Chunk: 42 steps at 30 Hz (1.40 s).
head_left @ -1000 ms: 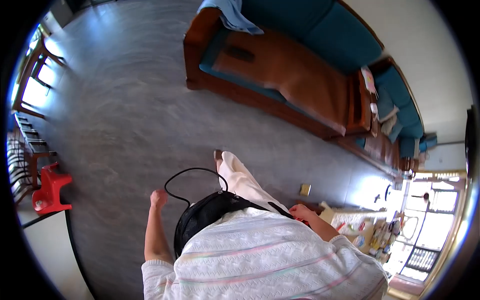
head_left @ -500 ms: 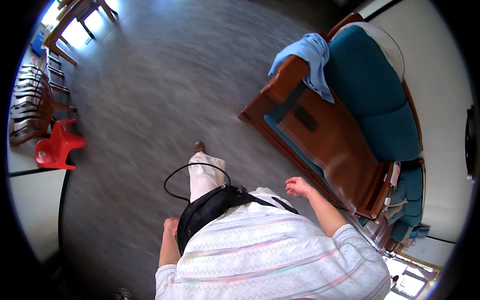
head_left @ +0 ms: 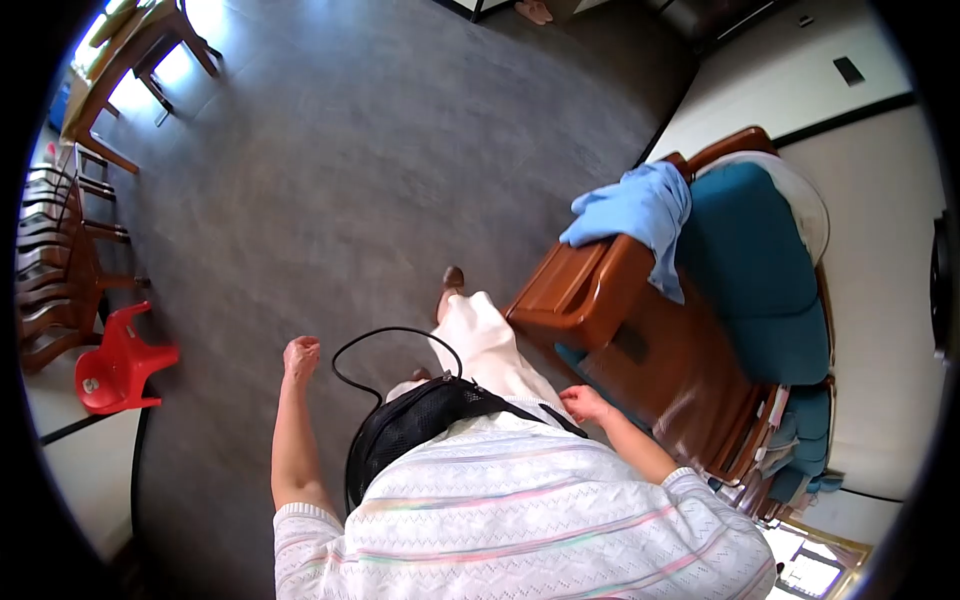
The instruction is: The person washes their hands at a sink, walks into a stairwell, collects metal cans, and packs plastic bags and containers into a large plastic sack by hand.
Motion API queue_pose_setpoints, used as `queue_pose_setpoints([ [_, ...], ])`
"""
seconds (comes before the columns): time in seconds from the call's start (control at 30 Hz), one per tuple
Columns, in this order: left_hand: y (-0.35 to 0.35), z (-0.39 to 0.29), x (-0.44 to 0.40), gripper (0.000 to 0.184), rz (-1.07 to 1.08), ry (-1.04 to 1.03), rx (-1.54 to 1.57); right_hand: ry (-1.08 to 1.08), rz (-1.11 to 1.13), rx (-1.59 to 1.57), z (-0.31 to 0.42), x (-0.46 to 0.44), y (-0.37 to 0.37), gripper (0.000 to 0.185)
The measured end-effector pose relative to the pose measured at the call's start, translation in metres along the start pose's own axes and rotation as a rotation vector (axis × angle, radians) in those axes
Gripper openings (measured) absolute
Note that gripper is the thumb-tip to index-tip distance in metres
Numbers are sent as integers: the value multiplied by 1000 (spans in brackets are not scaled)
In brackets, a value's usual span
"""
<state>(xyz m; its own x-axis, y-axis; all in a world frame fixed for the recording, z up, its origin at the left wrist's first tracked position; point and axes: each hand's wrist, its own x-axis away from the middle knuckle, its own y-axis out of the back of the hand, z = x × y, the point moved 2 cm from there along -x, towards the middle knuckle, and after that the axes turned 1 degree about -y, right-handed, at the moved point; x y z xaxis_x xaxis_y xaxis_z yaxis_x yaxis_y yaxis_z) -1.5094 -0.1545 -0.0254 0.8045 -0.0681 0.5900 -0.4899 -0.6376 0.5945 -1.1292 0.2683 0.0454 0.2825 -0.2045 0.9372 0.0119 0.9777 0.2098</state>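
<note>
Black mesh bag [head_left: 415, 428] worn against front of striped top [head_left: 520, 505], black cord [head_left: 390, 329] looping out ahead. Left hand [head_left: 300, 358] left of bag, well apart, fingers curled together, nothing seen in them. Right hand [head_left: 586, 403] right of bag, near strap [head_left: 567, 420]; cannot tell if fingers are apart or together. Farther right of bag: wooden sofa [head_left: 685, 375], blue cloth [head_left: 640, 212] over armrest [head_left: 590, 290]. Far left of bag: red chair [head_left: 122, 365].
</note>
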Motion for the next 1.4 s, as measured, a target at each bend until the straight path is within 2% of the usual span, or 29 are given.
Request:
queue_pose_setpoints([
  [0.03,-1,-20,-11,20,-18,-66,-26,-16,4,34,16,-9,11,26],
  [0.1,-34,33,-90,21,34,-109,51,-12,7,89,48,-33,33,25],
  [0.13,-25,-11,-70,24,-3,-141,-173,-8,-13,83,68,-50,50,25],
  [0.17,-35,3,-87,24,46,8,-150,-10,-32,76,87,-61,67,25],
  [0.2,-20,-41,-61,25,109,48,-241,-19,-49,67,103,-68,79,25],
  [0.23,-35,-2,-85,23,123,26,-206,-57,-15,103,133,-74,98,27],
  [0.27,-38,-2,-89,20,179,193,-92,-38,10,61,164,-78,119,27],
  [0.3,-26,-44,-72,15,212,304,21,10,-7,76,190,-89,140,26],
  [0.43,-22,-89,-81,10,135,404,124,166,-92,-5,304,-123,221,22],
  [0.6,4,-155,-122,10,151,432,104,392,-209,-115,426,-144,270,16],
  [0.67,21,-198,-147,6,147,432,99,411,-226,-89,445,-159,273,15],
  [0.8,52,-263,-234,2,190,369,-17,245,-262,82,451,-187,268,17],
  [0.87,63,-310,-273,7,168,316,-106,129,-232,107,443,-189,269,18],
  [0.9,63,-316,-307,10,224,249,-187,69,-255,159,441,-193,269,15],
  [0.93,63,-316,-342,13,282,186,-278,26,-219,94,439,-194,270,19],
  [1.0,76,-352,-395,20,286,58,-376,-111,-285,45,453,-185,272,27],
  [1.13,88,-444,-472,28,131,-133,-376,-143,-283,-110,467,-192,282,34],
  [1.2,82,-481,-493,31,62,-82,-355,-184,-289,-149,482,-193,292,37],
  [1.27,72,-494,-511,33,37,-76,-382,-168,-302,-95,475,-215,309,42],
  [1.33,53,-490,-531,35,49,-124,-456,-178,-312,-31,500,-219,335,44],
  [1.4,33,-484,-544,28,106,-125,-602,-158,-341,57,517,-236,370,41],
])
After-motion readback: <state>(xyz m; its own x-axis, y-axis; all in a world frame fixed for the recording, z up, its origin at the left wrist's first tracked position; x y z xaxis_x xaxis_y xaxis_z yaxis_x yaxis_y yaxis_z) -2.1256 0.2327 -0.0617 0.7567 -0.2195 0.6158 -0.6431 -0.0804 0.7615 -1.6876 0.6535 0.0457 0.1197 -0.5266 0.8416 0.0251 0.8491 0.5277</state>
